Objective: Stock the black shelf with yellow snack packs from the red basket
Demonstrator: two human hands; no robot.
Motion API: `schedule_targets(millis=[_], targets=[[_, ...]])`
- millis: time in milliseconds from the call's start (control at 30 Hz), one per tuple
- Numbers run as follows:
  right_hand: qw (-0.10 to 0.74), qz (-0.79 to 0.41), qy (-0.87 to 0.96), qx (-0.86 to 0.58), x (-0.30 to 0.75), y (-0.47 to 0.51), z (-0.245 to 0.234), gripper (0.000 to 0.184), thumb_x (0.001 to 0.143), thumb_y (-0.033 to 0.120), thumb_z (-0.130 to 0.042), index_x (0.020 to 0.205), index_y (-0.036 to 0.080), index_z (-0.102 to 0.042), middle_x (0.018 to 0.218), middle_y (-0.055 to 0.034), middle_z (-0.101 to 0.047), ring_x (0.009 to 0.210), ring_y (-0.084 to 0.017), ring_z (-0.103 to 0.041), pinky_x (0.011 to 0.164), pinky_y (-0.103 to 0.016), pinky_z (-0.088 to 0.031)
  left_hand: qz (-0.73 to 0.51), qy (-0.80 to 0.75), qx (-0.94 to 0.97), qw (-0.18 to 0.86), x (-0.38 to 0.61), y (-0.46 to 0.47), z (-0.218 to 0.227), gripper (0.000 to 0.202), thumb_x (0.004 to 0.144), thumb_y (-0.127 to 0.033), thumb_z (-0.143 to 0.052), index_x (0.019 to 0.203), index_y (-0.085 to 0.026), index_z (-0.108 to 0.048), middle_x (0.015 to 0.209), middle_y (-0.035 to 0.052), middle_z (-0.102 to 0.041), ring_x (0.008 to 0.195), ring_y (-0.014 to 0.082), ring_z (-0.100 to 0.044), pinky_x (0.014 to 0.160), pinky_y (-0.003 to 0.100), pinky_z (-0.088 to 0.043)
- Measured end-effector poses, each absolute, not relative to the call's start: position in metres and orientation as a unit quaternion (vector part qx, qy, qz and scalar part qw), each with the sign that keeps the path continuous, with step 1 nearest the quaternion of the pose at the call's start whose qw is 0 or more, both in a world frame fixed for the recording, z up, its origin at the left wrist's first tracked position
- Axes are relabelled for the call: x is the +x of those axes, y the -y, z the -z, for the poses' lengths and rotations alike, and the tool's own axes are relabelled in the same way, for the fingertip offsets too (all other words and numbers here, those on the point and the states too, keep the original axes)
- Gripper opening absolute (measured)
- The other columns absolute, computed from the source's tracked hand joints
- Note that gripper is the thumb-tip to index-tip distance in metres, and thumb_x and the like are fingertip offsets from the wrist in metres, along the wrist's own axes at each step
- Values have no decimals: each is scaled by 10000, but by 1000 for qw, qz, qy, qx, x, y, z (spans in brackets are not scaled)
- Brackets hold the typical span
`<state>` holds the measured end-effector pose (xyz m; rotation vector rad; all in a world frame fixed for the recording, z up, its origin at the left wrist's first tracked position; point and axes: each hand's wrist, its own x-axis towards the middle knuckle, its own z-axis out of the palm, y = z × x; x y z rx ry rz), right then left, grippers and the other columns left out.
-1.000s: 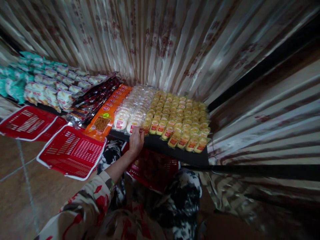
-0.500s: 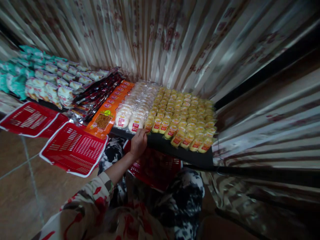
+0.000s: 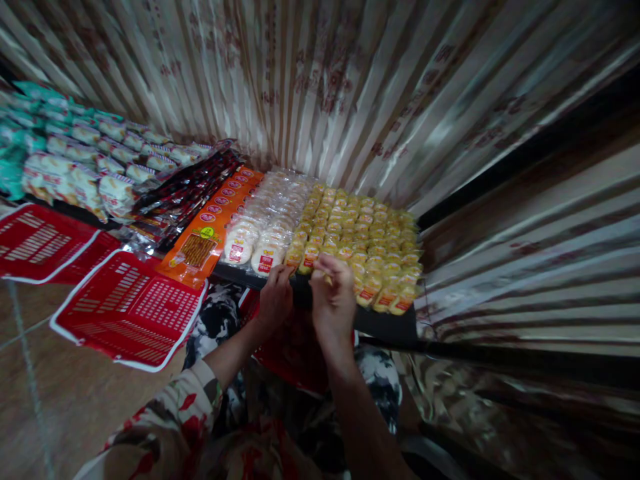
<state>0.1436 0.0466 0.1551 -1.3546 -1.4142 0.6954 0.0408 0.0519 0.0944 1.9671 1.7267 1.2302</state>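
Note:
On the black shelf (image 3: 380,327) stand tight rows of small yellow snack packets (image 3: 370,291) with red labels. My left hand (image 3: 276,299) is closed at the shelf's front edge, its fingertips pinching the leftmost front yellow packet (image 3: 294,257). Just right of it, my right hand (image 3: 336,300) is in front of the neighbouring yellow packets, fingers curled in toward the thumb. Whether anything is between those fingers I cannot make out, and the hand hides part of the front row. White round rice crackers (image 3: 267,259) in clear wrap line up on the left.
Further left lie an orange snack bag (image 3: 200,243), dark shiny packets (image 3: 187,193), white packets (image 3: 116,193) and teal packets (image 3: 13,157). Red baskets (image 3: 133,310) stand below the shelf's front. A pleated patterned curtain (image 3: 280,87) hangs behind the shelf.
My right hand has come into view and reached up to the front yellow packets. My left hand stays at the leftmost one. The view has shifted slightly, moving the baskets left.

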Motion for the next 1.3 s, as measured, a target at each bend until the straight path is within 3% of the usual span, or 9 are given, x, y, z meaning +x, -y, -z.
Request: schedule_targets(millis=[200,400,800,1000,1200,1300], targets=[[456,-310,578,-602,128,-54,-120,382,811,239,-446,1171,162,-548,1165,-112,-592,1064,-216,-559,961,-399,-433,-408,-603,670,145,39,-48,-92,352,857,-184,-485,1208,-193,-465,1284,128,-426,1191,215,-467,858,316,-521],[442,-287,603,-599,128,-54,-116,383,834,227,-400,1176,181,-567,1181,-88,-607,1108,-210,-545,1013,-401,-391,-428,-557,703,109,36,-52,-86,388,879,-148,-437,1266,-164,-409,1285,146,-450,1270,218,-394,1015,398,-424],[452,-279,632,-564,127,-53,-123,408,820,161,-375,1167,191,-587,1252,-70,-571,1190,-188,-494,1063,-397,-354,-409,-553,717,115,39,-48,-85,447,882,-127,-374,1321,-207,-383,1328,104,-462,1314,215,-356,1081,402,-370],[458,-303,630,-549,129,-53,-116,404,824,181,-376,1170,190,-586,1242,-67,-582,1167,-184,-519,1052,-387,-374,-437,-520,729,88,37,-51,-71,441,914,-176,-325,1355,-169,-310,1357,142,-428,1310,209,-358,1077,430,-368],[467,-301,638,-533,132,-46,-115,392,825,182,-375,1155,194,-585,1236,-65,-583,1181,-169,-506,1052,-364,-368,-441,-537,711,109,36,-49,-76,411,883,-147,-357,1291,-152,-403,1349,141,-434,1291,201,-378,1071,408,-363],[491,-291,621,-538,135,-28,-113,333,845,198,-367,1071,183,-611,1133,-87,-626,1088,-179,-557,991,-367,-416,-420,-573,693,123,31,-39,-81,342,841,-111,-398,1149,-178,-530,1222,103,-529,1172,186,-484,1007,367,-420]])
